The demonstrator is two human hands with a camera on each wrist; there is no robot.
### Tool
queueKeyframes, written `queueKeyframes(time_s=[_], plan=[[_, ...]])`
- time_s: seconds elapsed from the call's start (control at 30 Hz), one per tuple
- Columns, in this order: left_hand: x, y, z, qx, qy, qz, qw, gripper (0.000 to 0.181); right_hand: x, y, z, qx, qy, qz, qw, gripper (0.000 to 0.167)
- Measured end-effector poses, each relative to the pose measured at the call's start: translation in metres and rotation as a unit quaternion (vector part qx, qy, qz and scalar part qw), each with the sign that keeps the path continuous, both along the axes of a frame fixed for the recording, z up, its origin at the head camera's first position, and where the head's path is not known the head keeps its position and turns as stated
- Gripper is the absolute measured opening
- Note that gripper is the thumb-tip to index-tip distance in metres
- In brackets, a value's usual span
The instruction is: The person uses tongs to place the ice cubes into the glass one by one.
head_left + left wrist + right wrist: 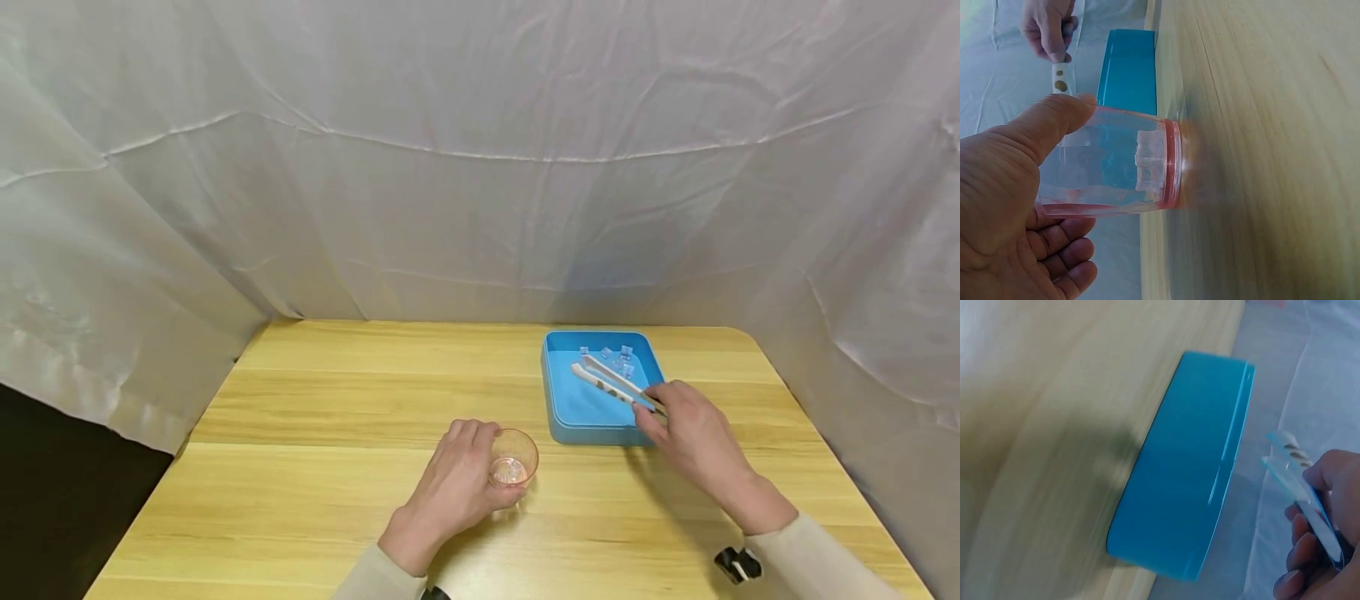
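My left hand (467, 475) grips a clear, pink-tinted glass (1110, 162) between thumb and fingers; the glass stands upright on the table. Clear ice-like cubes (1150, 160) lie at its bottom. In my right hand (697, 433) is a pair of white tongs (609, 382) with dark spots, pinched near the back end. Their tips are apart, over a blue tray (588, 435), with nothing seen between them. Several clear cubes (626, 353) lie toward the tray's far side. The right wrist view shows the tongs (1297, 478) above the tray's rim, its inside hidden.
A light wooden table (337, 392) carries the glass and the tray. Grey cloth (480, 225) hangs along the back and both sides. The tray's raised walls stand to the right of the glass, near the table's back edge.
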State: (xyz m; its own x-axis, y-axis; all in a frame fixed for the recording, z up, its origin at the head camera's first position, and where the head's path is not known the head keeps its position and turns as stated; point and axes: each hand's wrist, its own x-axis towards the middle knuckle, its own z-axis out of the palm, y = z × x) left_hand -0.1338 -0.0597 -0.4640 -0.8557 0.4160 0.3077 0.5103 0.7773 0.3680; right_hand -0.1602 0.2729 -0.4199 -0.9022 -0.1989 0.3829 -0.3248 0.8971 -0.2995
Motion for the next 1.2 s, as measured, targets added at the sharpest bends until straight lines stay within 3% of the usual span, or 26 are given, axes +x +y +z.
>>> queueKeyframes(time_s=[0.23, 0.37, 0.6, 1.2], plan=[[0.001, -0.001, -0.001, 0.001, 0.005, 0.001, 1.0, 0.074, -0.017, 0.005, 0.001, 0.024, -0.041, -0.047, 0.9978, 0.033], [0.0, -0.001, -0.001, 0.002, 0.005, 0.0, 1.0, 0.074, -0.026, -0.001, -0.002, 0.047, -0.062, -0.046, 0.9959, 0.029], [0.0, -0.002, -0.003, 0.004, 0.001, -0.003, 1.0, 0.074, -0.042, -0.012, -0.009, 0.065, -0.05, -0.032, 0.9961, 0.026], [-0.001, -0.001, -0.002, 0.004, 0.002, -0.007, 1.0, 0.076, -0.054, -0.021, -0.018, 0.073, -0.07, -0.039, 0.9941, 0.026]])
